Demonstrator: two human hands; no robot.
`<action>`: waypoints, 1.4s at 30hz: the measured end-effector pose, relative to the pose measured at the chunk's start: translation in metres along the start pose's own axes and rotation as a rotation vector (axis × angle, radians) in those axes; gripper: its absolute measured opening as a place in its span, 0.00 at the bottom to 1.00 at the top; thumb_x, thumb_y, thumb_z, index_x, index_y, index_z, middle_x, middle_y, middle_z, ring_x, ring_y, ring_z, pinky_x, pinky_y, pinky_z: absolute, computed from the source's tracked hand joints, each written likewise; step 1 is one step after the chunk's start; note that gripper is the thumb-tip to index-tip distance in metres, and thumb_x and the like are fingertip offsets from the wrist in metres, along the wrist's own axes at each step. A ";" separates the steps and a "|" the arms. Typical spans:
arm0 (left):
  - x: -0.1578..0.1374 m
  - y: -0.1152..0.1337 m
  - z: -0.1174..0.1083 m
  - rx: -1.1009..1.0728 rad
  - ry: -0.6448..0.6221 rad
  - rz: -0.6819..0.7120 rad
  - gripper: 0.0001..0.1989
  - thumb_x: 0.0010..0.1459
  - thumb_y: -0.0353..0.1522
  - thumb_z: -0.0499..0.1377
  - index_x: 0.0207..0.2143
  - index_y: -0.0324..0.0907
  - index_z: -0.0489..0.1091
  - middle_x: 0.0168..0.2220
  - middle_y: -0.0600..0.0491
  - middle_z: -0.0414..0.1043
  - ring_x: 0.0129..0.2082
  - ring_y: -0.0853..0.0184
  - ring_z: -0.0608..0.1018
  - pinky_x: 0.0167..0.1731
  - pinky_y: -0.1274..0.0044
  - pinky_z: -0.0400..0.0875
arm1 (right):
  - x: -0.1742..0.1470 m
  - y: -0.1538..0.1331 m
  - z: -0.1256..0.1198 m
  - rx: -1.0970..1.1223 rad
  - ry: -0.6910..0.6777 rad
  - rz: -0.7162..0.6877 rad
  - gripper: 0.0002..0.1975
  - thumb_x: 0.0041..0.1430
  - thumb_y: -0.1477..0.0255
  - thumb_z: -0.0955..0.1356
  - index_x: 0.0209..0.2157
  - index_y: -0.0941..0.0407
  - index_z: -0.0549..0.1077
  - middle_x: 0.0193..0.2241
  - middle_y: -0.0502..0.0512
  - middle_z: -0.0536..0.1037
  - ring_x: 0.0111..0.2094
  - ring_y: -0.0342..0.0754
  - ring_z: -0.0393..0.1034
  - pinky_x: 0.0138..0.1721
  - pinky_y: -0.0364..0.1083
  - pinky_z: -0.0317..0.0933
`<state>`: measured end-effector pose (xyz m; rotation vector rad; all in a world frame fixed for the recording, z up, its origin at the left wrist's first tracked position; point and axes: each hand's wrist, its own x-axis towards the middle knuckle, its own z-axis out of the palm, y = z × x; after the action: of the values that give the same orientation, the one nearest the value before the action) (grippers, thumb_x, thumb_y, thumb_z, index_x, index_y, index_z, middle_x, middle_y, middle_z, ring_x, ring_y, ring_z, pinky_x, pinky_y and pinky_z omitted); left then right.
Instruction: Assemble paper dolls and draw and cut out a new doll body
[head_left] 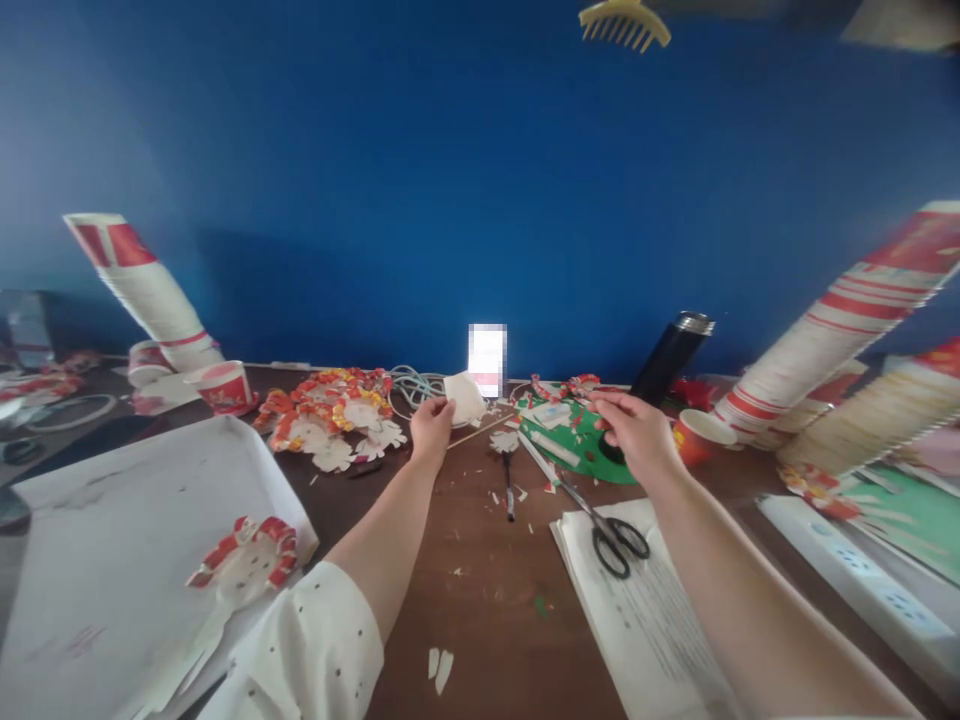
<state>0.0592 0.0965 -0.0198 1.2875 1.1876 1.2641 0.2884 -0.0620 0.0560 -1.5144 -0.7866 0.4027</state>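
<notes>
My left hand [432, 428] reaches out over the middle of the table and pinches a piece of white paper [466, 398] between thumb and fingers. Just beneath it runs a thin stick [480, 431]; whether the hand touches it I cannot tell. My right hand [636, 428] is over a green sheet [600, 462] strewn with paper scraps, its thumb and fingertips pressed together. What sits in that pinch, if anything, is too small to make out. Black-handled scissors [619, 545] rest on printed papers [651, 610] below my right hand. A white flower-like paper cutout [504, 441] lies between the hands.
Red, yellow and white paper cutouts [330, 415] are heaped left of my left hand. A white tray [112, 530] holds one cutout. Stacked paper cups [150, 300] lean at left, more cups [840, 330] at right, near a black bottle [670, 360] and a power strip [862, 565].
</notes>
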 end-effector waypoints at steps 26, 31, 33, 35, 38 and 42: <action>0.000 -0.006 0.008 0.090 0.031 0.060 0.11 0.50 0.36 0.60 0.34 0.39 0.75 0.26 0.54 0.74 0.27 0.68 0.74 0.34 0.76 0.68 | 0.023 0.029 -0.040 -0.609 0.602 -0.490 0.40 0.49 0.62 0.70 0.60 0.61 0.55 0.57 0.69 0.61 0.57 0.63 0.57 0.52 0.63 0.58; 0.006 -0.010 0.003 0.073 0.072 0.057 0.11 0.51 0.35 0.59 0.35 0.38 0.75 0.27 0.54 0.75 0.27 0.69 0.74 0.33 0.78 0.68 | -0.011 0.013 0.038 -0.547 -0.030 -0.507 0.19 0.57 0.63 0.65 0.47 0.56 0.72 0.42 0.61 0.77 0.37 0.52 0.72 0.37 0.49 0.67; 0.003 -0.009 0.000 0.074 0.077 0.065 0.11 0.52 0.34 0.59 0.36 0.38 0.74 0.29 0.53 0.75 0.28 0.69 0.75 0.33 0.78 0.68 | -0.027 0.008 0.060 -0.631 -0.331 -0.363 0.15 0.57 0.62 0.65 0.43 0.52 0.75 0.35 0.55 0.80 0.32 0.50 0.74 0.35 0.48 0.65; 0.000 -0.007 -0.003 0.082 0.072 0.073 0.10 0.52 0.34 0.60 0.35 0.38 0.74 0.29 0.53 0.75 0.29 0.69 0.75 0.34 0.78 0.67 | -0.037 0.004 0.065 -0.674 -0.503 -0.222 0.12 0.56 0.62 0.66 0.39 0.51 0.76 0.31 0.52 0.81 0.29 0.49 0.74 0.32 0.46 0.64; -0.003 -0.005 -0.003 0.090 0.059 0.072 0.09 0.52 0.34 0.60 0.35 0.39 0.74 0.29 0.53 0.75 0.31 0.68 0.74 0.35 0.78 0.67 | -0.039 -0.004 0.041 -0.685 -0.496 -0.108 0.10 0.57 0.64 0.65 0.33 0.52 0.76 0.25 0.50 0.80 0.26 0.47 0.74 0.29 0.44 0.62; -0.006 0.000 -0.001 0.099 0.058 0.051 0.06 0.54 0.32 0.59 0.34 0.39 0.73 0.29 0.53 0.74 0.30 0.68 0.73 0.35 0.77 0.66 | -0.036 -0.012 -0.015 -0.809 -0.514 -0.156 0.09 0.53 0.66 0.70 0.21 0.54 0.74 0.19 0.49 0.76 0.21 0.45 0.69 0.22 0.43 0.57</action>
<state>0.0581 0.0907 -0.0206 1.3683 1.2789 1.3006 0.2710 -0.0982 0.0619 -2.1024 -1.5943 0.3790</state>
